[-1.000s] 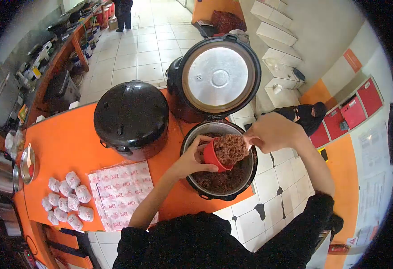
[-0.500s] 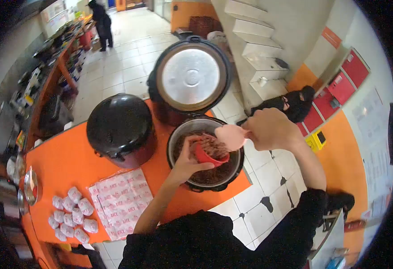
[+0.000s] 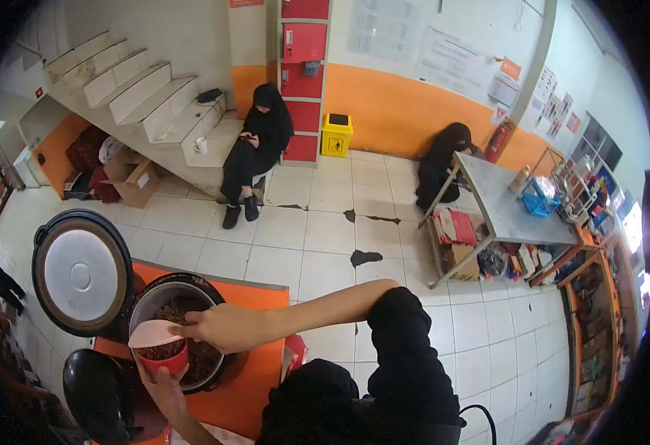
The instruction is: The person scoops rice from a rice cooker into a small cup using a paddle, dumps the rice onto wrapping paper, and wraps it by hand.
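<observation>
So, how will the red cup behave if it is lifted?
The red cup is probably stiff: its wall shows no clear bend in the left hand. The brown grains inside likely give it some weight, and some may spill if it tips, since they lie near the rim.

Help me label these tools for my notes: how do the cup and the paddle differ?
The cup is red, while the paddle is pale pink. The cup is hollow, with brown grain inside; the paddle has a broad blade. The left hand supports the cup; the right hand grips the paddle above it. Both are handheld at the open pot.
</observation>
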Tool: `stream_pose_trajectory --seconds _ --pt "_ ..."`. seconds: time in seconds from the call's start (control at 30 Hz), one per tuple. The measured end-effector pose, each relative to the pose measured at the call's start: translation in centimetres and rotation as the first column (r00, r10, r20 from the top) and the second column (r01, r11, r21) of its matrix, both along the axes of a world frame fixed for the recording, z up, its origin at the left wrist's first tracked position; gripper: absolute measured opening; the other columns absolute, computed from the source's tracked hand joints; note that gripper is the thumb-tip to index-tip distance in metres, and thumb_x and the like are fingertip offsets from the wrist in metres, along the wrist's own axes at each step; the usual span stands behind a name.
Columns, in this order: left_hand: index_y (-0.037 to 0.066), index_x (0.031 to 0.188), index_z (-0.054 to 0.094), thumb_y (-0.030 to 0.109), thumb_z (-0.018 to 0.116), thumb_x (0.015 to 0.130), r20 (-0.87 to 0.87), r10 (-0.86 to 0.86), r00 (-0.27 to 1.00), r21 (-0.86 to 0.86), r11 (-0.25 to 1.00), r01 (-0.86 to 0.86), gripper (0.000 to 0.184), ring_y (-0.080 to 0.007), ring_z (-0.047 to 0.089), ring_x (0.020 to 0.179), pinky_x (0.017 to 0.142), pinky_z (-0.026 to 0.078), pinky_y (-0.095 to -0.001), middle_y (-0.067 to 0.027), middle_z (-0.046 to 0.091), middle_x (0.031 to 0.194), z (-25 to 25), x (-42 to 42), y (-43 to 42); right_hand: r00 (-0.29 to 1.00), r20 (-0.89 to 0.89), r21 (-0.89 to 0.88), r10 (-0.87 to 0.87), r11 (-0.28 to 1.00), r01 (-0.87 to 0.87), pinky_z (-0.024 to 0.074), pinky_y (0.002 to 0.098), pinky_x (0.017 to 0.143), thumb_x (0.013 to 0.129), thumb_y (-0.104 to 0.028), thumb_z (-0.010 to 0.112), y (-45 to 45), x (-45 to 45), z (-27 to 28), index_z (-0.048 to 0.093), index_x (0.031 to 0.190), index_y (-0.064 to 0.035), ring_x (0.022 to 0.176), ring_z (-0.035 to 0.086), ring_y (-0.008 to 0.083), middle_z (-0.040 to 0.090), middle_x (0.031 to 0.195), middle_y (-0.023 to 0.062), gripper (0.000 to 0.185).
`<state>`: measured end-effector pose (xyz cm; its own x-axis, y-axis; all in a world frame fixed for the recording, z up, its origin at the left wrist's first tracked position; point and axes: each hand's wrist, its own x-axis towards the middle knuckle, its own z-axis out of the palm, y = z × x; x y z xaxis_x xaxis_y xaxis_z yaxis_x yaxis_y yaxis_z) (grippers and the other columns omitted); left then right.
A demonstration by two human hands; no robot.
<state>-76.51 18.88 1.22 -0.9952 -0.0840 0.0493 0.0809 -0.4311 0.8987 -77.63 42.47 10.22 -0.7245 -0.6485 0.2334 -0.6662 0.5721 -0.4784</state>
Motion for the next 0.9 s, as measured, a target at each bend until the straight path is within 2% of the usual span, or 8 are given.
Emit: stream_pose_trajectory --seconds 0.1,0.2,0.4,0.5,0.6,0.73,0.83,0.9 --pt "0.004 0.137 0.022 0.020 0.075 0.070 -0.013 0.004 1.000 -0.048 0.999 -0.005 0.087 -0.0319 0.047 0.112 0.069 0.058 -0.0381 -0.0164 0.032 0.134 1.0 -0.3 -0.2 0.999 -0.030 -0.036 0.035 0.999 -0.036 0.0487 0.0417 0.058 0.073 -0.002 0.057 0.2 0.3 -0.7 0.043 0.128 -0.0034 0.077 0.059 0.0339 0.055 0.092 0.0161 0.057" --pt "0.002 0.136 0.023 0.018 0.074 0.071 -0.020 0.005 1.000 -0.069 0.998 -0.007 0.084 -0.0318 0.048 0.111 0.068 0.059 -0.0382 -0.0170 0.035 0.132 2.1 0.2 -0.2 0.982 0.017 -0.145 0.189 0.972 -0.185 0.0470 0.0430 0.062 0.078 -0.003 0.053 0.2 -0.4 -1.6 0.042 0.126 0.0008 0.075 0.059 0.0367 0.056 0.087 0.0183 0.049" --pt "0.003 0.136 0.024 0.017 0.074 0.071 -0.048 -0.008 0.999 -0.125 0.992 0.002 0.084 -0.0319 0.048 0.112 0.070 0.058 -0.0383 -0.0172 0.035 0.132 1.7 0.2 -1.1 0.898 0.120 -0.233 0.424 0.891 -0.389 0.0463 0.0428 0.059 0.075 -0.004 0.053 0.4 -2.5 -1.5 0.052 0.116 0.0037 0.070 0.061 0.0353 0.060 0.072 0.0231 0.041" --pt "0.005 0.138 0.021 0.024 0.072 0.074 -0.081 0.011 0.997 -0.139 0.990 -0.023 0.084 -0.0314 0.046 0.113 0.076 0.055 -0.0393 -0.0157 0.033 0.134 0.7 0.1 -1.3 0.926 0.124 0.003 0.358 0.933 -0.361 0.0459 0.0448 0.066 0.080 -0.005 0.051 1.4 -3.1 0.9 0.052 0.115 0.0023 0.080 0.058 0.0369 0.060 0.082 0.0192 0.036" --pt "0.005 0.138 0.021 0.024 0.074 0.072 -0.074 0.062 0.995 -0.061 0.996 -0.067 0.087 -0.0319 0.046 0.114 0.076 0.056 -0.0396 -0.0158 0.033 0.135 1.3 -0.3 -1.9 0.968 0.023 -0.050 0.251 0.967 -0.250 0.0463 0.0443 0.066 0.079 -0.007 0.052 0.8 -2.3 1.2 0.054 0.112 0.0003 0.079 0.059 0.0369 0.061 0.080 0.0189 0.034" --pt "0.005 0.138 0.021 0.028 0.076 0.070 -0.071 0.107 0.992 -0.125 0.985 -0.115 0.091 -0.0326 0.046 0.114 0.074 0.057 -0.0386 -0.0163 0.032 0.135 1.2 -0.3 -2.2 0.915 0.151 -0.049 0.375 0.927 -0.372 0.0450 0.0443 0.065 0.078 -0.009 0.054 0.1 -3.4 0.0 0.055 0.111 0.0002 0.077 0.058 0.0374 0.060 0.078 0.0199 0.033" --pt "0.006 0.138 0.021 0.033 0.076 0.069 -0.081 0.105 0.991 -0.102 0.988 -0.113 0.093 -0.0330 0.045 0.115 0.076 0.056 -0.0394 -0.0160 0.032 0.135 0.3 -0.4 -2.2 0.903 -0.007 -0.025 0.430 0.903 -0.430 0.0439 0.0445 0.064 0.078 -0.008 0.054 1.0 -4.2 1.5 0.054 0.113 0.0019 0.075 0.057 0.0381 0.059 0.076 0.0211 0.036" --pt "0.007 0.138 0.021 0.032 0.073 0.073 -0.104 0.077 0.992 -0.109 0.990 -0.088 0.086 -0.0323 0.043 0.117 0.083 0.052 -0.0429 -0.0147 0.033 0.135 0.3 -0.7 -3.2 0.913 0.069 -0.021 0.402 0.916 -0.401 0.0434 0.0452 0.064 0.078 -0.008 0.054 1.0 -3.8 1.7 0.055 0.110 0.0031 0.074 0.056 0.0389 0.059 0.075 0.0218 0.033"
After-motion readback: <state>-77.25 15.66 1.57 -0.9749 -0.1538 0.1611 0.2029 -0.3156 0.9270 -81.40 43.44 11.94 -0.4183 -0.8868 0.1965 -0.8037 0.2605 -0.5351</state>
